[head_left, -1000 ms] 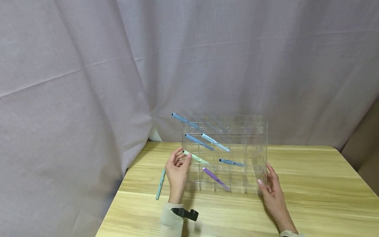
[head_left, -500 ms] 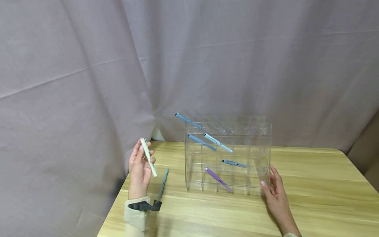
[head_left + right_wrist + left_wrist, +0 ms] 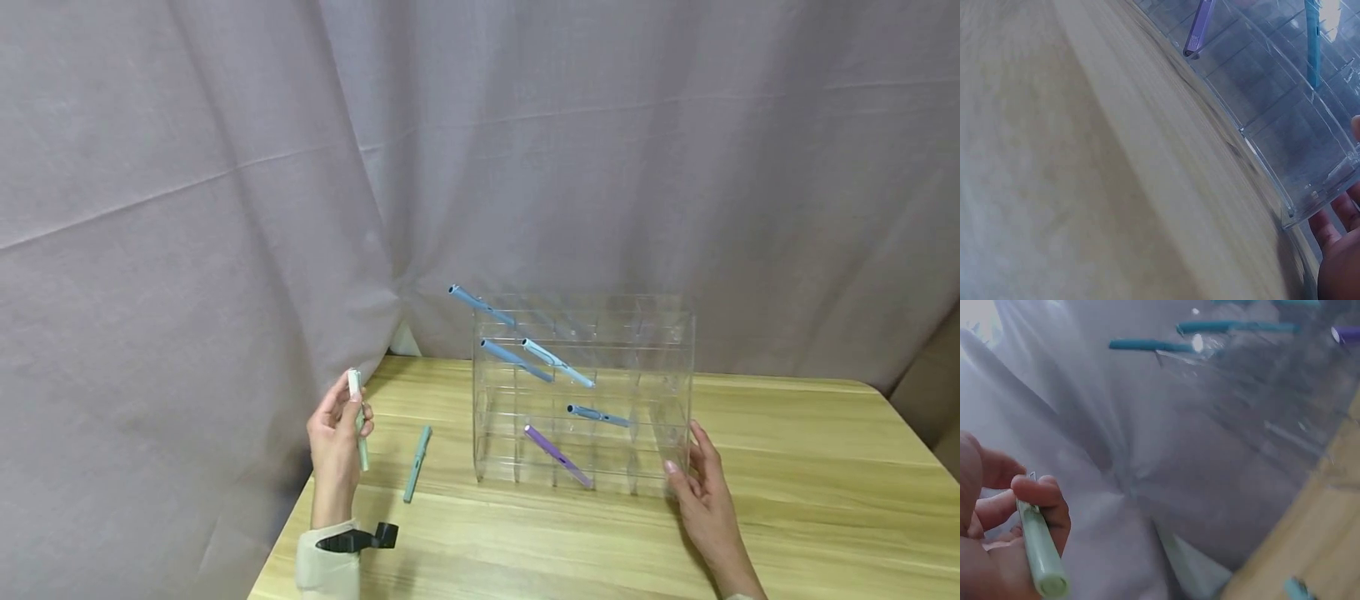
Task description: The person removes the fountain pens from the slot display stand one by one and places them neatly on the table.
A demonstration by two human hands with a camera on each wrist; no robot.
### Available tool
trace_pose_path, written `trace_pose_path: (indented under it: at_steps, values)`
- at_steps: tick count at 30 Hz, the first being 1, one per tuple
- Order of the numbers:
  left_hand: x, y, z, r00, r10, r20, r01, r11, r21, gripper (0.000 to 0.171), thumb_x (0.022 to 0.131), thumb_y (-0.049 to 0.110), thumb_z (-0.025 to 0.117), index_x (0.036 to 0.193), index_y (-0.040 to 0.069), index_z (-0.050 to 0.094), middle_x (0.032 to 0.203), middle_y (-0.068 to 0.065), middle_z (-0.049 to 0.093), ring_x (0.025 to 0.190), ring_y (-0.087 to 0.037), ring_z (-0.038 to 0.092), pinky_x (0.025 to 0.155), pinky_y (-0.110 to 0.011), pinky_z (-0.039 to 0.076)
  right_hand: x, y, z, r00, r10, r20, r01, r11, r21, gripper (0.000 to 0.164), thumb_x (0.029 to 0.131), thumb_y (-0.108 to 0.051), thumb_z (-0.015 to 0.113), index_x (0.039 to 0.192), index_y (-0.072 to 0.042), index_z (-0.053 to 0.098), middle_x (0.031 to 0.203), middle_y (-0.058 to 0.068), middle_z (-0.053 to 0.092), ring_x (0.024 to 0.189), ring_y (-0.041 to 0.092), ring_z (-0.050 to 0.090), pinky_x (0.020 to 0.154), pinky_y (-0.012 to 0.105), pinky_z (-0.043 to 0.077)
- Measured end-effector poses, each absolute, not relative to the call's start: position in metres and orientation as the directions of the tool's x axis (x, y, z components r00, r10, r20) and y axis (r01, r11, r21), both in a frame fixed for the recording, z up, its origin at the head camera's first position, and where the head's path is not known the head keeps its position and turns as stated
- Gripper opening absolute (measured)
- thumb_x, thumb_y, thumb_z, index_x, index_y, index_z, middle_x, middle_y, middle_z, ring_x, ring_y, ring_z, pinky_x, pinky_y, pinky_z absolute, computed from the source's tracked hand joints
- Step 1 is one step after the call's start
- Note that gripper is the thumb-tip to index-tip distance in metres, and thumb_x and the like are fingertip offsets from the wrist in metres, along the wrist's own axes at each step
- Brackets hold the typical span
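Note:
My left hand point(image 3: 334, 442) pinches a pale green pen point(image 3: 1042, 550) between thumb and fingers, above the table's left side. The pen stands nearly upright in the head view. To the right stands a clear acrylic pen rack point(image 3: 584, 487) with a grid of compartments. My right hand point(image 3: 707, 508) grips its lower right edge, thumb at the front and fingers at the side. Slanting out of the rack are several blue pens point(image 3: 517, 360), among them a light blue one point(image 3: 558, 363), and a purple pen point(image 3: 558, 455) in the lower part.
A teal green pen point(image 3: 417, 464) lies on the wooden table point(image 3: 795, 467) between my left hand and the rack. Grey curtains point(image 3: 570, 167) hang behind the table and along its left side. A black strap mount point(image 3: 357, 540) sits on my left wrist.
My left hand has drawn the pale green pen out of the rack and carried it left, turning it from slanted to nearly upright. The right hand has stayed at the rack's edge.

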State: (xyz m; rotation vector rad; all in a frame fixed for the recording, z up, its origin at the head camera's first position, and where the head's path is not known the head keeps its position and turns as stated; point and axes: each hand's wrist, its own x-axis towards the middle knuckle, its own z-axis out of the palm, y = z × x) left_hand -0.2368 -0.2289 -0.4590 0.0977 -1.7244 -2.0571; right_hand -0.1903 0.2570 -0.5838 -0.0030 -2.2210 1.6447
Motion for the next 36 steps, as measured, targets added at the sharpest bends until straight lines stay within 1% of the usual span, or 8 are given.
trace_pose_path:
  at_steps: [5,9,11,14,18,25,32,36]
  values:
    - [-0.243,-0.231,-0.499,-0.882,-0.341,0.326,0.232,0.288,0.929,0.044,0.110,0.003,0.053,0.154,0.003,0.056,0.113,-0.021,0.075,0.076,-0.005,0.067,0.064,-0.013,0.054,-0.190,0.255,-0.585,-0.932,0.221,0.289,-0.214,0.310,-0.926,0.077,0.111,-0.007,0.055,0.174,-0.030,0.016,0.138,-0.026,0.046,0.119,-0.016,0.052,0.091,0.003,0.049]
    - [-0.246,-0.235,-0.532,-0.868,-0.350,0.352,0.111,0.553,0.825,0.033,0.106,0.002,0.062,0.137,-0.002,0.068,0.103,-0.021,0.081,0.076,-0.018,0.076,0.062,-0.017,0.055,-0.190,0.253,-0.585,-0.935,0.214,0.282,-0.208,0.310,-0.928,0.077,0.111,-0.009,0.055,0.174,-0.031,0.015,0.138,-0.031,0.043,0.119,-0.019,0.050,0.091,0.002,0.049]
    - [-0.248,-0.236,-0.543,-0.850,-0.351,0.392,0.093,0.634,0.768,0.027,0.102,0.002,0.066,0.127,-0.004,0.074,0.096,-0.018,0.081,0.077,-0.025,0.078,0.063,-0.022,0.058,-0.190,0.252,-0.585,-0.936,0.211,0.282,-0.210,0.310,-0.927,0.077,0.111,-0.009,0.055,0.174,-0.031,0.015,0.140,-0.027,0.043,0.120,-0.020,0.050,0.093,0.001,0.048]
    - [-0.251,-0.237,-0.555,-0.816,-0.327,0.477,0.113,0.719,0.686,0.022,0.098,0.001,0.069,0.116,-0.005,0.077,0.085,-0.016,0.079,0.076,-0.029,0.076,0.065,-0.031,0.059,-0.191,0.251,-0.585,-0.933,0.212,0.291,-0.218,0.312,-0.925,0.077,0.111,-0.008,0.055,0.174,-0.029,0.016,0.146,-0.010,0.047,0.122,-0.018,0.049,0.094,0.001,0.047]
    - [-0.254,-0.235,-0.567,-0.792,-0.356,0.496,0.096,0.730,0.677,0.019,0.095,0.002,0.073,0.112,-0.002,0.081,0.079,-0.013,0.078,0.070,-0.024,0.069,0.065,-0.033,0.053,-0.191,0.251,-0.585,-0.929,0.219,0.297,-0.221,0.314,-0.923,0.076,0.111,-0.008,0.055,0.174,-0.029,0.017,0.150,0.005,0.048,0.123,-0.017,0.050,0.096,0.000,0.045]
    - [-0.259,-0.227,-0.588,-0.813,-0.455,0.364,-0.008,0.633,0.774,0.019,0.098,0.011,0.074,0.114,0.005,0.083,0.087,-0.013,0.079,0.071,-0.015,0.066,0.067,-0.028,0.049,-0.190,0.254,-0.584,-0.933,0.225,0.282,-0.205,0.311,-0.928,0.076,0.111,-0.009,0.055,0.173,-0.030,0.017,0.142,-0.019,0.045,0.122,-0.020,0.047,0.097,-0.002,0.043]
    - [-0.267,-0.222,-0.593,-0.837,-0.450,0.312,-0.049,0.630,0.775,0.015,0.099,0.009,0.072,0.106,0.003,0.084,0.093,-0.016,0.079,0.083,-0.028,0.071,0.076,-0.039,0.053,-0.189,0.256,-0.582,-0.930,0.223,0.293,-0.215,0.317,-0.924,0.076,0.112,-0.008,0.055,0.174,-0.030,0.017,0.143,-0.014,0.047,0.122,-0.018,0.050,0.097,-0.001,0.044]
    - [-0.272,-0.217,-0.591,-0.853,-0.445,0.271,-0.070,0.612,0.788,0.014,0.098,0.011,0.075,0.105,0.003,0.083,0.095,-0.014,0.081,0.085,-0.028,0.074,0.076,-0.039,0.055,-0.188,0.257,-0.583,-0.926,0.223,0.303,-0.224,0.321,-0.920,0.076,0.111,-0.007,0.055,0.174,-0.029,0.017,0.143,-0.013,0.048,0.123,-0.018,0.050,0.098,-0.001,0.043]
